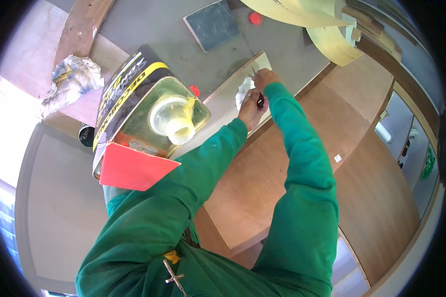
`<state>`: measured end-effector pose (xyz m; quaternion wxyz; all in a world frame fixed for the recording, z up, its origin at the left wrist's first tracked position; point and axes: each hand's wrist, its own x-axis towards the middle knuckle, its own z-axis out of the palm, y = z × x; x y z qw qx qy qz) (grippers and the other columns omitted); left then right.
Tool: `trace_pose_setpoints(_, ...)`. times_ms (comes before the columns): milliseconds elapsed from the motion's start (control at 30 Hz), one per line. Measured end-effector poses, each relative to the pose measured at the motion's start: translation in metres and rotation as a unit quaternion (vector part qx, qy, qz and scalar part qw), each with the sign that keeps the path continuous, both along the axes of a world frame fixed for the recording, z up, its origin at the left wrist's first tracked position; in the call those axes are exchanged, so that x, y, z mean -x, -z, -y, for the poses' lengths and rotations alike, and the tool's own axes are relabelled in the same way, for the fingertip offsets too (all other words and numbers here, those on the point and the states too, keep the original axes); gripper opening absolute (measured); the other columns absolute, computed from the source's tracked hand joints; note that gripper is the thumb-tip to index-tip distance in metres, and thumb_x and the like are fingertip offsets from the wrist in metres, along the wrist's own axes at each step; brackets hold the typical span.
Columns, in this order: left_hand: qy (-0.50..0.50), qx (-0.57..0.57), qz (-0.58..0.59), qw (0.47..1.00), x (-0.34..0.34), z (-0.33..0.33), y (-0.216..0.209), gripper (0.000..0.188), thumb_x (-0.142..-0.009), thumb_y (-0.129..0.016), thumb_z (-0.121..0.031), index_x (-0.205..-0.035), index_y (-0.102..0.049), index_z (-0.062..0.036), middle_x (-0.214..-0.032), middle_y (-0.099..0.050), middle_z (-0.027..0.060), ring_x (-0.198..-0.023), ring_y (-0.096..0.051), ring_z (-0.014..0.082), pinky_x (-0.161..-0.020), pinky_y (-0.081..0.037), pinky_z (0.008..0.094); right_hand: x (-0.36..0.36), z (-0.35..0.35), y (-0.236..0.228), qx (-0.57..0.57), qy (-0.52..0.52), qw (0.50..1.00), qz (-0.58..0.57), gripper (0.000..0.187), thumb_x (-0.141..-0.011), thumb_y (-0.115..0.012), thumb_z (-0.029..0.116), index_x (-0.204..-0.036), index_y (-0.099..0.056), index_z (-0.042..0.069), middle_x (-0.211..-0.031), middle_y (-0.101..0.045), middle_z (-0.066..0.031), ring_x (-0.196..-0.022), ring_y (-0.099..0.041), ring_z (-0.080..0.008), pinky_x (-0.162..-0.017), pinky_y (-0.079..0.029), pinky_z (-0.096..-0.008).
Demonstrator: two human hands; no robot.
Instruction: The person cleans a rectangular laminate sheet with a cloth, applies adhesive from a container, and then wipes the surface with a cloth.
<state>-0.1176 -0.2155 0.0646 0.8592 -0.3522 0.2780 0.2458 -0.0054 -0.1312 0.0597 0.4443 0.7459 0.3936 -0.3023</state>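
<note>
Both my arms, in green sleeves, reach far forward over a pale narrow board [223,101]. My left hand [251,110] is closed on a crumpled white cloth [243,90] pressed against the board. A small dark object [260,101] shows at its fingers. Just beyond, my right hand [264,77] pinches a thin pointed tool [253,71] with its tip on the board's far end. The two hands nearly touch.
A big metal can [148,114] with a yellow-and-black label and pale plastic cap looms close on the left, with a red flat sheet [134,171] below it. Brown plywood panels [371,148] lie to the right. A grey square tile [212,24], a red cap [255,18], yellow laminate strips [327,29] and crumpled wrapping [72,81] lie farther off.
</note>
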Motion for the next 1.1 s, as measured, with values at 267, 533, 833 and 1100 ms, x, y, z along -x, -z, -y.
trace_pose_setpoints(267,-0.017,0.024,-0.030,0.999,-0.015,0.004,0.003,0.010,-0.105,-0.051,-0.024,-0.109,-0.053,-0.0155,-0.092,-0.059,0.0019,-0.077,-0.056,0.0102,-0.064,-0.050,0.0230,0.005,-0.009,-0.006,0.022,-0.040,0.999,0.006,0.027,-0.094,-0.057,0.033,-0.108,-0.073,0.016,-0.113,-0.070,-0.0161,-0.103,-0.068,-0.0345,-0.089,-0.054,-0.0457)
trace_pose_setpoints(533,-0.065,0.110,-0.005,0.992,-0.015,-0.007,0.018,0.009,-0.106,-0.048,-0.024,-0.106,-0.053,-0.0160,-0.085,-0.054,-0.0011,-0.069,-0.049,0.0119,-0.061,-0.045,0.0227,0.037,-0.028,-0.004,0.005,-0.057,0.998,0.024,0.026,-0.091,-0.060,0.033,-0.104,-0.073,0.014,-0.111,-0.071,-0.0152,-0.104,-0.068,-0.0340,-0.090,-0.054,-0.0458)
trace_pose_setpoints(833,0.166,-0.292,-0.119,0.935,0.023,-0.008,0.045,0.036,-0.107,-0.041,-0.035,-0.124,-0.053,-0.0050,-0.100,-0.064,0.0087,-0.093,-0.065,0.0190,-0.083,-0.054,0.0306,0.027,-0.017,-0.014,0.017,-0.030,0.999,0.026,0.030,-0.094,-0.059,0.034,-0.111,-0.071,0.012,-0.121,-0.069,-0.0123,-0.114,-0.065,-0.0327,-0.095,-0.052,-0.0456)
trace_pose_setpoints(1100,0.168,-0.382,-0.250,0.874,0.020,0.001,0.076,0.042,-0.106,-0.044,-0.035,-0.124,-0.061,-0.0016,-0.092,-0.073,0.0155,-0.087,-0.071,0.0199,-0.073,-0.053,0.0291,0.030,-0.015,-0.012,-0.011,-0.088,0.996,-0.011,0.030,-0.095,-0.058,0.035,-0.109,-0.070,0.013,-0.116,-0.070,-0.0136,-0.109,-0.066,-0.0336,-0.092,-0.053,-0.0460)
